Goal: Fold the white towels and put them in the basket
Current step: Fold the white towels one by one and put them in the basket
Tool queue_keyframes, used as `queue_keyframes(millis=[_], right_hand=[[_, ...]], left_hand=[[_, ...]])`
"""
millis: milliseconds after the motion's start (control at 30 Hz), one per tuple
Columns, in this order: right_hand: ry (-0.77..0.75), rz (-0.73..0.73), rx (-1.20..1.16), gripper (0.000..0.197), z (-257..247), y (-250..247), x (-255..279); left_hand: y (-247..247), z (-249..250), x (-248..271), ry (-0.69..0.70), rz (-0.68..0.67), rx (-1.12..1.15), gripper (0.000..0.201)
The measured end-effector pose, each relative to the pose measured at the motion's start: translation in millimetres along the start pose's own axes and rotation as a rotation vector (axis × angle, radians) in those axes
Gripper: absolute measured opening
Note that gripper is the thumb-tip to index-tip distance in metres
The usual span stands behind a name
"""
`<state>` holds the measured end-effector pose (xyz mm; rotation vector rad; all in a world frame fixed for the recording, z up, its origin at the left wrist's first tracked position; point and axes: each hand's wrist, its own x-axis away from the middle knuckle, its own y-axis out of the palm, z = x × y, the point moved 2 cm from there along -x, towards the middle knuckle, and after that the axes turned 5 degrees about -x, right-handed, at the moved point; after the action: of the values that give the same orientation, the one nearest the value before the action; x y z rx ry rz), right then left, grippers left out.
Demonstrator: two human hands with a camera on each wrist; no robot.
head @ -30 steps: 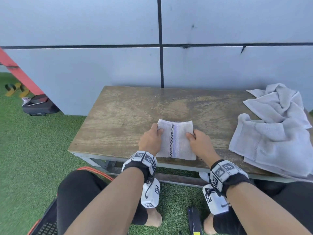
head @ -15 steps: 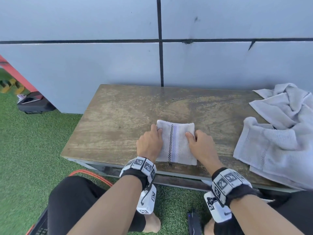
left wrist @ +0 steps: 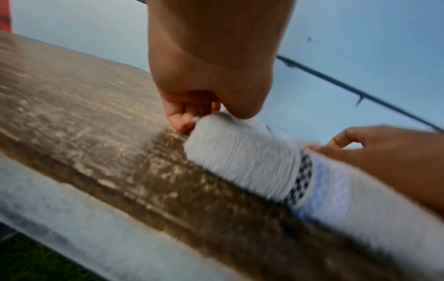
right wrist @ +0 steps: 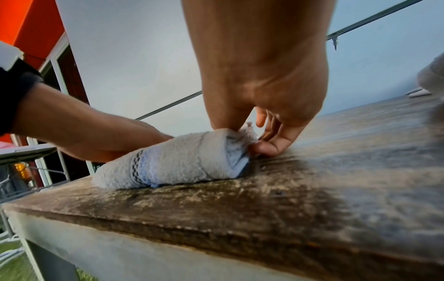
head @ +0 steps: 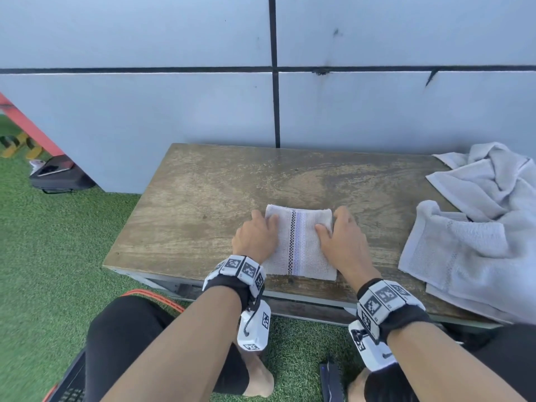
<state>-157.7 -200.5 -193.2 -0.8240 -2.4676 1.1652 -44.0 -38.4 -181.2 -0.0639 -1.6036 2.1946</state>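
Near the front edge of the counter lies the folded towel, pinched at its sides by the fingers of the left hand and the right hand, which I think should lift together, evenly, so the fold holds, while unfolded towels wait farther right.

Soft, even daylight fills all three views, bright without glare, and shadows are faint. The head view is fairly sharp in the middle but bends straight wall lines toward its edges. Both wrist views are strongly curved and smeared by blur, worst along the near edge of the desk and the outer corners.
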Motion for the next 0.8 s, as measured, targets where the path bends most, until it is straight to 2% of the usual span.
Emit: queue_keyframes(millis=[67,133,200,267,367,433,533,600,633,700,800], right_hand=[[-0.11,-0.062,0.001,0.049,-5,-7,3],[-0.158,-0.161,0.036,0.052,-6,-12,3],[-0.133,-0.192,0.103,0.04,-3,-17,4],[-0.073,-0.194,0.211,0.026,-2,-24,8],[0.053,-0.272,0.315,0.037,0,-30,19],[0.08,-0.255,0.337,0.044,-1,-33,28],[-0.073,-0.037,0.399,0.035,-9,-32,39],[-0.236,0.09,0.384,0.025,-20,-25,43],[-0.308,0.088,0.341,0.023,-26,-19,43],[-0.421,-0.039,0.268,0.035,-33,-4,39],[-0.462,-0.269,0.249,0.054,-33,16,34]], left_hand=[[-3,-3,0,-0.002,-0.072,0.04,0.067],[-6,-5,4,0.03,-0.089,0.066,0.072],[-8,-8,10,0.071,-0.06,0.127,0.059],[-9,-11,17,0.103,0.033,0.126,0.042],[-10,-13,27,0.158,0.206,0.087,0.033],[-7,-11,36,0.223,0.275,0.07,0.029],[2,-4,48,0.321,0.297,0.007,0.032],[15,0,55,0.333,0.227,-0.031,0.043],[23,3,58,0.33,0.17,-0.046,0.05],[38,5,63,0.325,0.072,-0.059,0.062],[46,2,64,0.341,0.052,-0.057,0.063]])
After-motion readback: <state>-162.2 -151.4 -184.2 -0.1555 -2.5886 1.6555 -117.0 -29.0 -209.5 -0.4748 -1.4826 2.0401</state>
